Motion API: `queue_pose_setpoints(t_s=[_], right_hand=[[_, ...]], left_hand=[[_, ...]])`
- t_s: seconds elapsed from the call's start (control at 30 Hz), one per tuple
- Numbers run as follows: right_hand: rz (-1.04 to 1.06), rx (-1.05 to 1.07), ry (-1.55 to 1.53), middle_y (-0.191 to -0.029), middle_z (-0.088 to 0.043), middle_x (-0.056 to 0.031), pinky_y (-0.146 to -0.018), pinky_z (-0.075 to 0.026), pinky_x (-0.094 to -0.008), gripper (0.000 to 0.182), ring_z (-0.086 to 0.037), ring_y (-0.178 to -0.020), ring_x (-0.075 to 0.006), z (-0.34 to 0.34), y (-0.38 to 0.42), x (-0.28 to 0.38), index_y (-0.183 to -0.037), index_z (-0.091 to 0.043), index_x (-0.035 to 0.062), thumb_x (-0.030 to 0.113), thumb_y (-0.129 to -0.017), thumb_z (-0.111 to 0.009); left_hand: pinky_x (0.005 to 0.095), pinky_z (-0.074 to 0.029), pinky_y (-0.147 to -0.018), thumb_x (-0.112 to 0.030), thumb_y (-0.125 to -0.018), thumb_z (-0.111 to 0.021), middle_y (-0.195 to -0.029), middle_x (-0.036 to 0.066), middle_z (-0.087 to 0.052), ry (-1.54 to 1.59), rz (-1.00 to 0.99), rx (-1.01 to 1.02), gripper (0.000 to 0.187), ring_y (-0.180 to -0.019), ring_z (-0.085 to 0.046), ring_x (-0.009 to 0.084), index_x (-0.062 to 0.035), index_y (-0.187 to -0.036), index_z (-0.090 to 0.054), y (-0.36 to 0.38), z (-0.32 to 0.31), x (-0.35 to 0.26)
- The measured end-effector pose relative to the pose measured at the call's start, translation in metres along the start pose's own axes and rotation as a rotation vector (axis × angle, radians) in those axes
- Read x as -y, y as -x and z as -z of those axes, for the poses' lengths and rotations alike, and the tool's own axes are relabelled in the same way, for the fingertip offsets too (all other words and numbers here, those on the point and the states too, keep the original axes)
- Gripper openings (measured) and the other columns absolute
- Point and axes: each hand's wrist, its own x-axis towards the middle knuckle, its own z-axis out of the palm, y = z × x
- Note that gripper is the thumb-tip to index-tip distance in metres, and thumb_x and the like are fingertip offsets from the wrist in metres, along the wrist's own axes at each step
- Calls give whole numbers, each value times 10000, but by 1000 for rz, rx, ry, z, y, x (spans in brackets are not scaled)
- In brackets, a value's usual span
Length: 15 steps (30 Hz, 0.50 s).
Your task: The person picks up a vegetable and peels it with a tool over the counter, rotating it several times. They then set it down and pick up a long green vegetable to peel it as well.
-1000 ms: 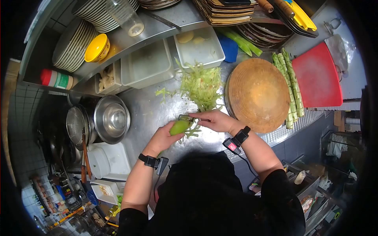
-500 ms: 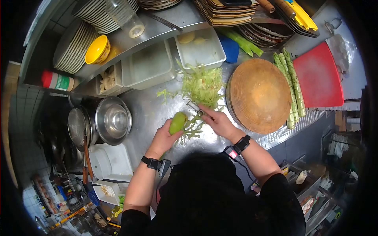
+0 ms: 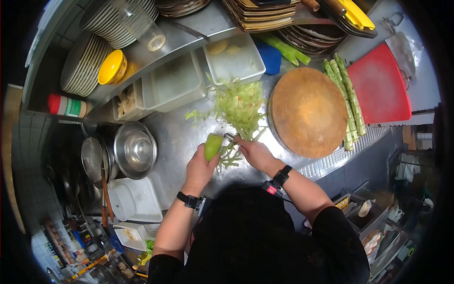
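Note:
My left hand (image 3: 200,167) is wrapped round the lower end of a light green peeled vegetable (image 3: 213,145), its smooth pale upper part standing out past my fingers. Gripped in my right hand (image 3: 258,155) is a metal peeler (image 3: 229,137), its head just right of the vegetable. Thin green peelings (image 3: 229,157) lie on the steel worktop (image 3: 177,137) below and between my hands. A larger heap of peelings (image 3: 239,106) spreads beyond them, up to the front of a white tub.
A round wooden chopping board (image 3: 307,113) stands to the right, with long green stalks (image 3: 352,104) and a red board (image 3: 378,87) beside it. Plastic tubs (image 3: 174,83) line the back under a shelf of plates. Steel bowls (image 3: 135,150) sit at left.
The vegetable has turned in my left hand and shows a paler, smoother side. My right hand with the peeler has shifted slightly left, closer to it. The whole view has tilted a little.

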Motion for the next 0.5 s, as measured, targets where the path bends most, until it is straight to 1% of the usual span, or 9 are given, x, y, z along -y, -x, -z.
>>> queue_pose_setpoints(t_s=[0.07,0.1,0.17,0.2,0.3,0.33,0.4,0.43,0.5], right_hand=[[17,-172,-94,-1103,-724,-263,-824,-573,-456,490,-700,-942,-452,2,4,6,-1520,-557,127,167,-1039,-636],[11,-168,-101,-1103,-724,-263,-824,-573,-456,490,-700,-942,-452,1,8,9,-1520,-557,127,167,-1039,-636],[100,-228,-279,-1012,-735,-242,-818,-582,-492,508,-711,-899,-440,12,5,22,-1517,-568,161,141,-1019,-666],[190,-272,-312,-1033,-734,-255,-821,-582,-483,506,-717,-898,-441,7,3,19,-1517,-569,168,147,-1021,-668],[214,-161,-352,-1041,-735,-252,-810,-581,-473,497,-722,-883,-431,7,5,19,-1516,-573,178,148,-1027,-658],[213,-162,-353,-1041,-735,-252,-810,-581,-473,497,-722,-883,-431,5,3,9,-1516,-573,178,148,-1027,-658],[223,-18,-100,-1037,-738,-244,-790,-581,-463,493,-722,-860,-416,0,-1,-18,-1524,-567,183,166,-1038,-650],[222,-24,-99,-1037,-738,-244,-790,-581,-463,493,-722,-860,-416,4,0,-16,-1524,-567,183,166,-1038,-650],[52,-23,-216,-1166,-726,-251,-885,-570,-405,488,-732,-1009,-382,11,1,-12,-1539,-545,146,186,-1060,-626]], left_hand=[[523,-568,-846,-294,-963,-729,-1090,246,-724,-6,19,-20,479,-1004,-703,460,-71,-1336,-527,0,-1,1],[520,-569,-852,-294,-963,-731,-1095,244,-725,-25,4,-6,481,-1005,-705,454,-71,-1338,-528,1,-2,3],[517,-570,-857,-294,-962,-732,-1100,242,-725,-44,-22,1,484,-1007,-707,447,-71,-1341,-530,-3,-4,4],[515,-572,-856,-296,-961,-733,-1101,239,-728,-46,-21,7,495,-1009,-709,444,-71,-1351,-529,-4,-5,5],[512,-575,-854,-303,-960,-733,-1102,236,-732,-37,-39,13,516,-1010,-712,440,-72,-1372,-526,-1,-4,6],[512,-576,-853,-309,-961,-732,-1103,236,-734,-24,-59,14,526,-1009,-713,439,-73,-1383,-524,0,-4,5],[510,-572,-845,-291,-961,-739,-1095,249,-734,-8,-62,27,515,-1013,-709,456,-75,-1378,-527,4,0,-1],[508,-568,-837,-272,-961,-747,-1086,262,-734,9,-64,35,506,-1018,-704,472,-76,-1373,-530,3,1,-3],[504,-569,-839,-274,-961,-750,-1089,258,-736,9,-77,32,509,-1023,-706,467,-76,-1375,-530,-3,1,1]])
